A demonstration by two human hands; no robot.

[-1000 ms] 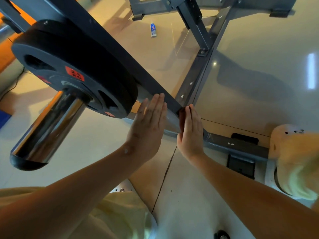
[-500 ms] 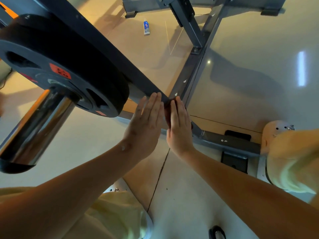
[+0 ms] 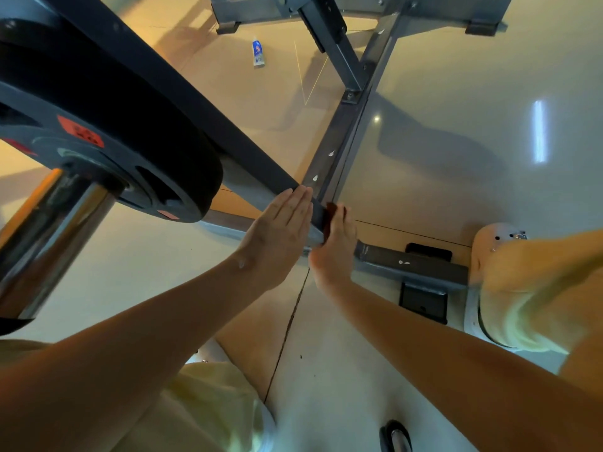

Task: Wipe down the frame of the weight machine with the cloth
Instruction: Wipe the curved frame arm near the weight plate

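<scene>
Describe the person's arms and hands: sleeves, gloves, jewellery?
Left forearm and right forearm are bare, no sleeves in view. Left hand and right hand wear no gloves; no rings or watch visible. A small pale spot marks the left wrist.

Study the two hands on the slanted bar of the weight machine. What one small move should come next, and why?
Probably slide the right hand, which presses the dark red cloth on the lower end of the slanted frame bar, up towards the weight plate. The left hand lies flat on the opposite face, bracing it. The cloth covers only that end.
</scene>
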